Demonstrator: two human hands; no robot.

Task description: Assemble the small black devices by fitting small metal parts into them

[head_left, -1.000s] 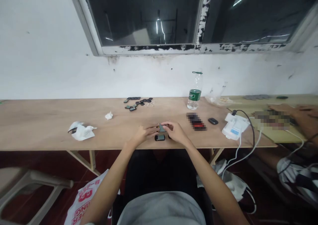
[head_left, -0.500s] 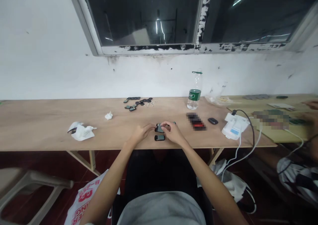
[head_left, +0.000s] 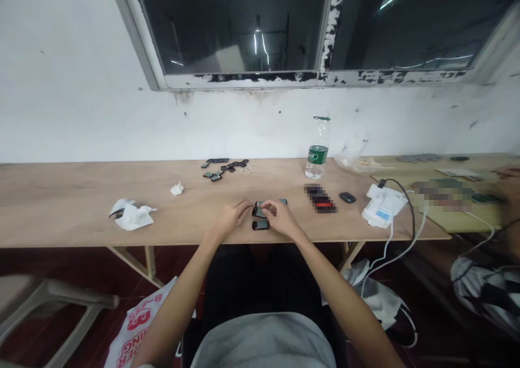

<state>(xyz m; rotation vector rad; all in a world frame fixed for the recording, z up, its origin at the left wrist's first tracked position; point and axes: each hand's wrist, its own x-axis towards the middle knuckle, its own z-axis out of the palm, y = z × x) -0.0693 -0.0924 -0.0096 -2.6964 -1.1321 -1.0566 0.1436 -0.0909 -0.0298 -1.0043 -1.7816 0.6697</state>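
1 dark module [head_left: 258, 212] sitting at 12 o'clock from 1 lower module [head_left: 260, 225], left hand [head_left: 234, 217] resting at 9 o'clock, grip indiscernible, right hand [head_left: 281, 217] pinching narrowly at 3 o'clock, seemingly on the dark module

I take the near device [head_left: 260, 225], by the front edge of the table [head_left: 81, 211], as my clock's centre. Just beyond it at 12 lies a second device [head_left: 259, 212], between my left hand [head_left: 234, 217], past 9, and my right hand [head_left: 281, 218], past 2. Farther off at 11 I have a cluster of devices [head_left: 231, 168], near the wall [head_left: 244, 124]. The bottle [head_left: 317, 154] stands between 1 and 2, the case [head_left: 347, 197] lies past 2, the power strip [head_left: 379, 211] near 3. One tissue [head_left: 177, 188] sits at 10, another tissue [head_left: 136, 216] at 9. Below the table, toward 8, is a carrier bag [head_left: 138, 320].
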